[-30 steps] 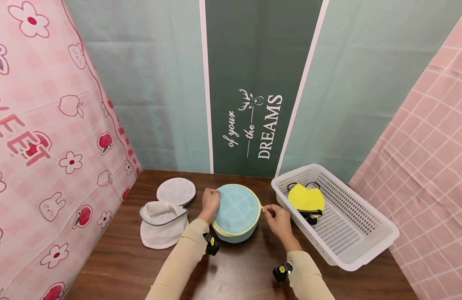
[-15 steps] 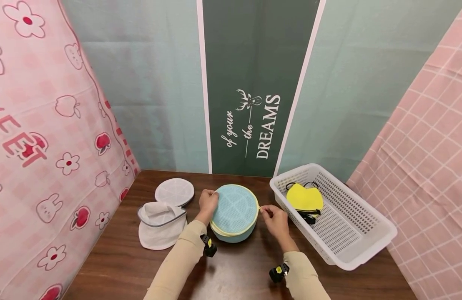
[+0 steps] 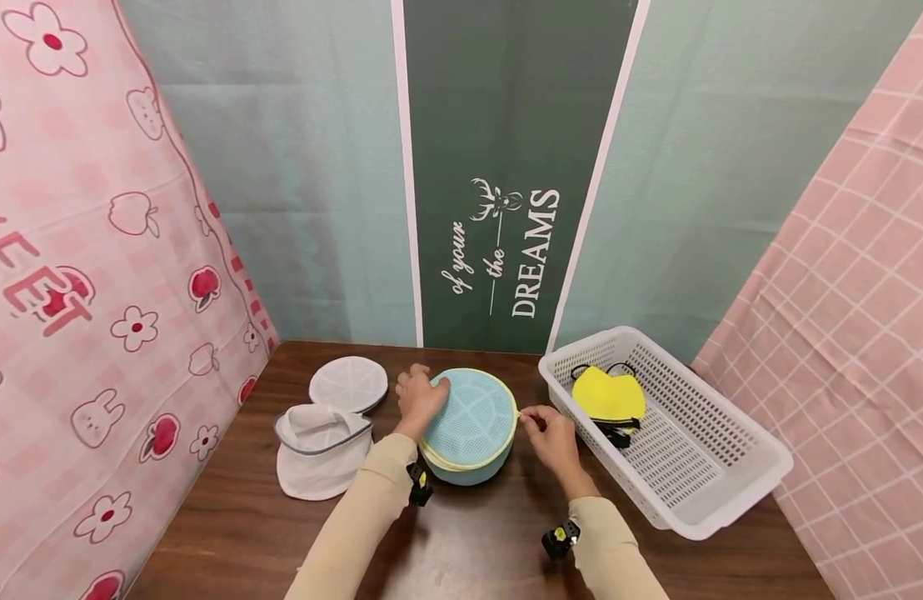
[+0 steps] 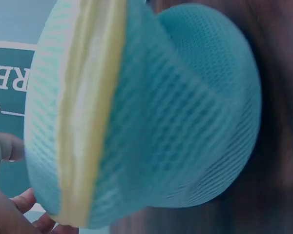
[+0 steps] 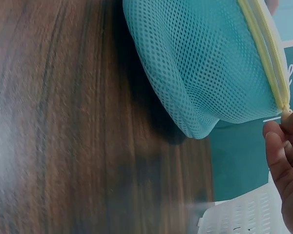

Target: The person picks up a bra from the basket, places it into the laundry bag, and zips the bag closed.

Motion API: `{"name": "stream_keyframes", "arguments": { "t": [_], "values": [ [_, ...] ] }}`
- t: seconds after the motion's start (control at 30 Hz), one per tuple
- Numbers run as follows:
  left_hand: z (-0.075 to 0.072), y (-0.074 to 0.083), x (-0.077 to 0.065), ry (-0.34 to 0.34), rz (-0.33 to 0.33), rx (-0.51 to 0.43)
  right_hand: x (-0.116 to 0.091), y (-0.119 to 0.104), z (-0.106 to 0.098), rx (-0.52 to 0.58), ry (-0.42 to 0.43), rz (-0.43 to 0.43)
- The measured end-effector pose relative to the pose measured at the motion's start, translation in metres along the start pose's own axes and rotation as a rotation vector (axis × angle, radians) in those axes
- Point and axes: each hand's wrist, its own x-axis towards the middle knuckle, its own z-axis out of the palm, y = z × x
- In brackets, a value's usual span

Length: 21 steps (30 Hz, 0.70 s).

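Note:
A round blue mesh laundry bag with yellow trim stands on the table, its lid upward. In the left wrist view its yellow zip runs along the rim above a sagging mesh side. My left hand lies at the lid's left edge, fingers loosely spread and thumb over the lid; its fingertips are at the yellow rim. On the other side my right hand pinches the zip's pull between thumb and forefinger, at the rim's right.
Left on the wooden table lie a flat white mesh disc and a white mesh bag with grey trim, its lid folded up. A white perforated basket stands right, holding a yellow pouch with black edging.
My left hand has loosened from the bag's left rim, its fingers spreading up and outward. The right hand keeps hold of the zip's pull at nearly the same spot.

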Motion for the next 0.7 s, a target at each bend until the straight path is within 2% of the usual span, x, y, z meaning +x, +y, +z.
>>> {"name": "stream_keyframes", "arguments": {
  "t": [0.2,0.37,0.53,0.7],
  "values": [
    [-0.001,0.015,0.008,-0.059,0.157,0.224,0.006,0.002,-0.003,-0.019,-0.053,-0.01],
    [0.003,0.024,0.012,-0.141,0.235,0.34,0.009,0.003,-0.004,-0.023,-0.073,0.005],
    [0.007,0.029,0.014,-0.18,0.296,0.407,0.01,0.004,-0.003,-0.017,-0.077,0.002],
    [0.011,0.034,0.017,-0.244,0.365,0.417,0.013,0.007,-0.001,-0.016,-0.047,-0.075]
  ]
}}
